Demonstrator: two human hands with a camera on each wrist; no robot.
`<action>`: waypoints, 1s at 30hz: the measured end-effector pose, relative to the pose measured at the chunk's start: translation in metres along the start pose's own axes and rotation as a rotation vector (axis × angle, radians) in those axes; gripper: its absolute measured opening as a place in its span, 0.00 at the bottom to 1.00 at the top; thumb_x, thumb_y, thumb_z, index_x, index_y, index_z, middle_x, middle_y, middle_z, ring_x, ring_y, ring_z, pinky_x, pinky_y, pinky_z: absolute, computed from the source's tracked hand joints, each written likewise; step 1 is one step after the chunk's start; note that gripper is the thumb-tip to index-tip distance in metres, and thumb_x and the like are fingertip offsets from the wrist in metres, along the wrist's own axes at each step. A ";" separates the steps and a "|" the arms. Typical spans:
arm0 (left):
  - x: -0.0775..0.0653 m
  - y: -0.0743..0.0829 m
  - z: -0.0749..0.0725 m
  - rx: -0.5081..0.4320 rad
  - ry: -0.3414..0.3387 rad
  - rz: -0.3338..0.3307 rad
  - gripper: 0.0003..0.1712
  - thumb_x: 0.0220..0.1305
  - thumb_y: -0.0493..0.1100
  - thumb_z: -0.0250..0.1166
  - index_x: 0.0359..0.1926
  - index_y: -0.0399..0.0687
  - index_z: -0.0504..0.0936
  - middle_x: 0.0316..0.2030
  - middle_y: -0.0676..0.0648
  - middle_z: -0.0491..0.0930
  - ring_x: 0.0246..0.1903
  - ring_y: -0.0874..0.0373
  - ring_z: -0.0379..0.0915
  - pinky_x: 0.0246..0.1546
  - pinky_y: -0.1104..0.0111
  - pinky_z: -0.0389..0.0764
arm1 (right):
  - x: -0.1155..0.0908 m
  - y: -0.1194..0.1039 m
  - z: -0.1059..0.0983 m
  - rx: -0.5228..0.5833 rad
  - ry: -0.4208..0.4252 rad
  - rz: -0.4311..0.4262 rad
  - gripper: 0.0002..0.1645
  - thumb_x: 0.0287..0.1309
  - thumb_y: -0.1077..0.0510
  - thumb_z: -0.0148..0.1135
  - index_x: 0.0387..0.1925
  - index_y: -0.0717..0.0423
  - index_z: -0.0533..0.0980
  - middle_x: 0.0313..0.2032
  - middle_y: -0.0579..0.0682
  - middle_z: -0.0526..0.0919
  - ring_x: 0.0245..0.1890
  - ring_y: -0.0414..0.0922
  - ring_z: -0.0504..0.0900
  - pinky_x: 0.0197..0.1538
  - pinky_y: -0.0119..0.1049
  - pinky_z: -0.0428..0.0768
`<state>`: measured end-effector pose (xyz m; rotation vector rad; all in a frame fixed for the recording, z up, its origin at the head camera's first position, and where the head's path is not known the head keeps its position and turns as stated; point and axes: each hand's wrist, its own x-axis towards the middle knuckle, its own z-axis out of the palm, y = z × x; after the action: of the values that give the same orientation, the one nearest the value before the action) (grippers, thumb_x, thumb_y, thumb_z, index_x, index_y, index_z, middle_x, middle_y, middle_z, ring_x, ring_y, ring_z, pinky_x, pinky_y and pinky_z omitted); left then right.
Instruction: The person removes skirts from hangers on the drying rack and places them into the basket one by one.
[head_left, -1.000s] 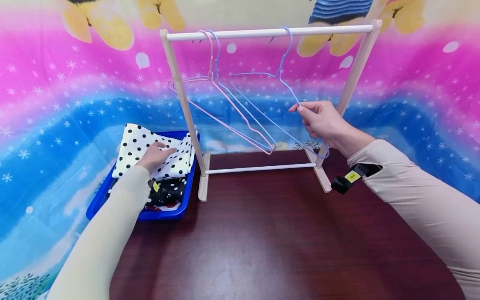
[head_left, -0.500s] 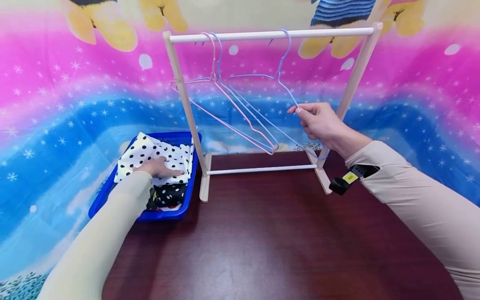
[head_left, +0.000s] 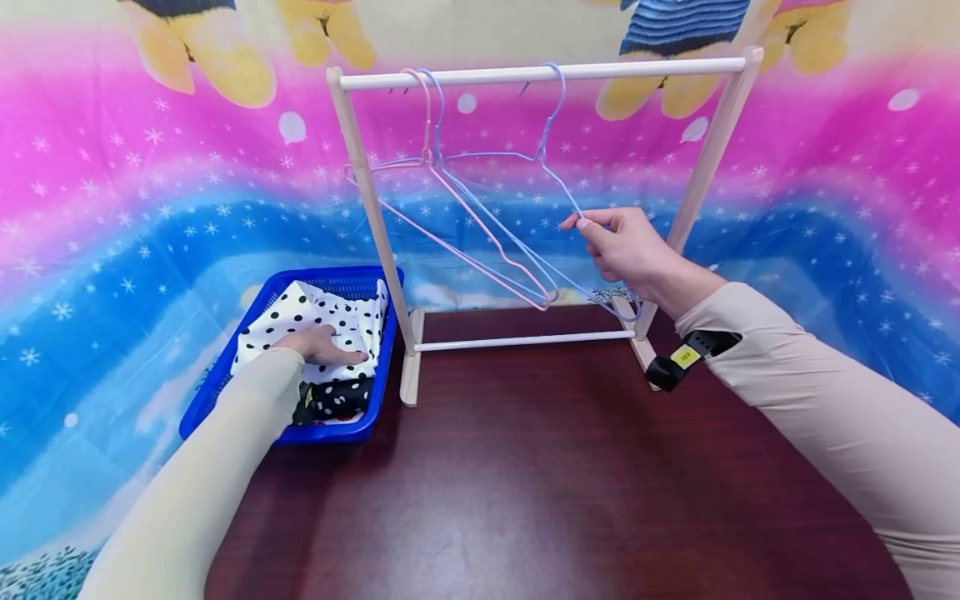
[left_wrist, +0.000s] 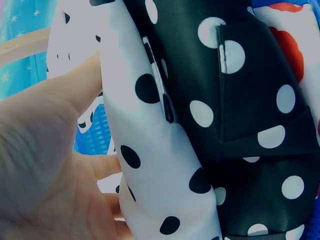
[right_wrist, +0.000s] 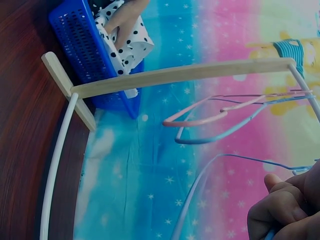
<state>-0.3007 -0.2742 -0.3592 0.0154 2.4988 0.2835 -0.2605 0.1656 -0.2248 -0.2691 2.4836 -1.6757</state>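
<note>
With thumb and fingers, my right hand [head_left: 626, 250] pinches one sloping arm of a blue wire hanger [head_left: 542, 152] whose hook sits over the rack's top bar [head_left: 480, 77]. My left hand [head_left: 315, 343] is down in the blue basket [head_left: 315, 433], on a white cloth with black dots [head_left: 281, 318]. In the left wrist view, its thumb and fingers are spread apart, their tips hidden behind a fold of the white cloth [left_wrist: 150, 150]. Beside that fold lies a black cloth with white dots [left_wrist: 250, 100], and a red-and-white cloth [left_wrist: 290, 45] shows at its edge.
A pink hanger [head_left: 427, 156] and a second blue hanger [head_left: 439, 156] hang close together toward the rack's left post [head_left: 375, 192]. The wooden rack stands on a dark wooden table [head_left: 487, 500], right of the basket. A patterned backdrop [head_left: 225, 158] rises behind.
The pinched blue hanger has slid left along the bar with my right hand. The white dotted cloth has sunk lower in the basket, and my left hand has moved slightly lower with it.
</note>
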 end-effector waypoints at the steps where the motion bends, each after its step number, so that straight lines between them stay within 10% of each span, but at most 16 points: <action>1: 0.000 0.000 0.000 0.000 -0.003 -0.001 0.63 0.66 0.74 0.52 0.77 0.28 0.40 0.76 0.24 0.41 0.76 0.26 0.39 0.74 0.39 0.57 | 0.000 0.000 0.001 0.001 0.000 0.000 0.22 0.79 0.51 0.43 0.63 0.58 0.72 0.16 0.39 0.54 0.14 0.40 0.49 0.19 0.35 0.52; 30: 0.008 -0.003 0.009 0.054 -0.029 -0.017 0.63 0.66 0.76 0.49 0.78 0.30 0.41 0.77 0.25 0.42 0.77 0.27 0.38 0.74 0.37 0.54 | 0.007 -0.003 0.011 0.004 -0.024 -0.006 0.21 0.80 0.53 0.43 0.63 0.58 0.73 0.15 0.41 0.54 0.14 0.39 0.49 0.19 0.34 0.52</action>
<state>-0.3017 -0.2752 -0.3711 0.0200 2.4759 0.2077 -0.2651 0.1525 -0.2263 -0.2949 2.4645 -1.6700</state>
